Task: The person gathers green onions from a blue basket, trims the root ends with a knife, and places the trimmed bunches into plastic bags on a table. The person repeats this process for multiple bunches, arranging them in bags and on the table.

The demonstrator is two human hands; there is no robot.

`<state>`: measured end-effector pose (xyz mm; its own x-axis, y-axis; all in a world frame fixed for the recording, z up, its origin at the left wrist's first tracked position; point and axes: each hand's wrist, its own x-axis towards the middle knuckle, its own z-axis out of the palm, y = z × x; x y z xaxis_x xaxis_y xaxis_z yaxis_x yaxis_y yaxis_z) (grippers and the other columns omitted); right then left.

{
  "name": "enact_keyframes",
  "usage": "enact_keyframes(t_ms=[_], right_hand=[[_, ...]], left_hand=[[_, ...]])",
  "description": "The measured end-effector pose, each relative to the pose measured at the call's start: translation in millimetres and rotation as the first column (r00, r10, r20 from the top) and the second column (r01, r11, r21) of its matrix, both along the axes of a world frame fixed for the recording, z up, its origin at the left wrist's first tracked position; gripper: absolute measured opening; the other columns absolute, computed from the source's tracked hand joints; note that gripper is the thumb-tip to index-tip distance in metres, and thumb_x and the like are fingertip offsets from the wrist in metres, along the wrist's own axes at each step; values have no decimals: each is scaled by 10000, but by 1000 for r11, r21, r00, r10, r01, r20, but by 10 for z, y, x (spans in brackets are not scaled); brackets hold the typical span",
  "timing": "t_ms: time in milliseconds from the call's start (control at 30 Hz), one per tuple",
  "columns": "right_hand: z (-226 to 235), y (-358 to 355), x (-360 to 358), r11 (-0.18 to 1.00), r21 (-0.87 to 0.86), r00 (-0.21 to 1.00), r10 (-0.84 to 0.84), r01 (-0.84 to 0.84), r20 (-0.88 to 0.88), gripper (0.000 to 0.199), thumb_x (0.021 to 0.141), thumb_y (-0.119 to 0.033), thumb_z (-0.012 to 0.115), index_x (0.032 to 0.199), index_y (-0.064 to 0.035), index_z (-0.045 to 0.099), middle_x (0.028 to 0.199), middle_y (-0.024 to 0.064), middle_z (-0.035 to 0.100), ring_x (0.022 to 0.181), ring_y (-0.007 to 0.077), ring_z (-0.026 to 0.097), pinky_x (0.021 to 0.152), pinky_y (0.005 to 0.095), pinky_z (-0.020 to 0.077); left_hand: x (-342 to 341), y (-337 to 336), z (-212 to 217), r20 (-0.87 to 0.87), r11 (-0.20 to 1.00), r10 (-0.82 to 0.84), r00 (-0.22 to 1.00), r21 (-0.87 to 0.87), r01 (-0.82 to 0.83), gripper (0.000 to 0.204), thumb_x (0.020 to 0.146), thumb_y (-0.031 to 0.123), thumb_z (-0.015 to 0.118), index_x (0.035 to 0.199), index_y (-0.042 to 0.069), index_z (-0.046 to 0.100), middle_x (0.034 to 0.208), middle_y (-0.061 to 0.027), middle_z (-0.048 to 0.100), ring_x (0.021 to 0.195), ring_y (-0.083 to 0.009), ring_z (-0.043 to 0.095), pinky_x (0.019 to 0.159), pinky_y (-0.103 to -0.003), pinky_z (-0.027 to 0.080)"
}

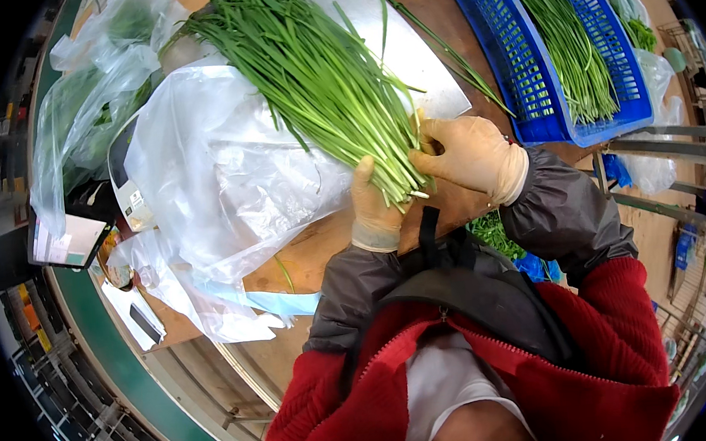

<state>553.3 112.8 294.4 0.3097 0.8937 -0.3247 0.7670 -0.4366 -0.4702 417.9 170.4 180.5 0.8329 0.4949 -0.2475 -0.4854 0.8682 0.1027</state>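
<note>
A large bunch of garlic chives [309, 83] lies slanted over the table, leaf tips at the far left and pale stem ends towards me. My left hand [375, 200], in a pale glove, is closed round the near side of the stem ends, its thumb up along them. From the right, my gloved right hand [476, 157] pinches the stems' edge between thumb and finger; its other fingers are partly hidden. Under the leaves lie a metal sheet [433, 73] and clear plastic bags [198, 150].
A blue basket [555, 105] at the far right holds more garlic chives. Loose stalks [456, 59] lie beside it. On the left are bagged greens [102, 91], a small screen [68, 239] and a white device [130, 196]. Bare wooden tabletop [314, 257] shows in front.
</note>
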Motion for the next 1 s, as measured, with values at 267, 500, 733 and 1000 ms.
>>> enact_keyframes(t_ms=[267,500,733,1000], right_hand=[[-310,-133,-287,981,188,969,5,-53,247,183,803,-197,592,904,-74,502,732,116,569,604,306,595,521,404,472],[-284,-265,-305,963,268,982,-33,-18,184,134,814,-196,591,857,-79,541,723,87,585,606,290,602,527,389,476],[-244,58,-55,855,422,953,-271,301,-133,184,804,-197,643,934,-67,650,792,95,587,665,192,585,607,287,460],[-388,-28,66,705,28,237,-200,708,-951,224,824,-180,635,970,-12,610,892,58,583,824,145,565,720,284,468]], left_hand=[[121,19,16,90,992,9,996,126,-20,792,748,360,657,1351,-26,319,1336,-221,410,1253,-343,400,1058,-454,340],[143,14,89,132,989,4,991,145,-24,807,748,356,657,1361,-31,302,1353,-204,400,1274,-329,376,1084,-454,290],[-12,-16,-27,25,1000,27,999,3,-27,679,775,316,641,1303,-16,374,1227,-174,507,1119,-296,528,891,-413,505],[106,-46,216,48,994,103,994,-43,-101,599,797,278,636,1272,-5,405,1186,-142,540,1100,-275,541,958,-417,464]])
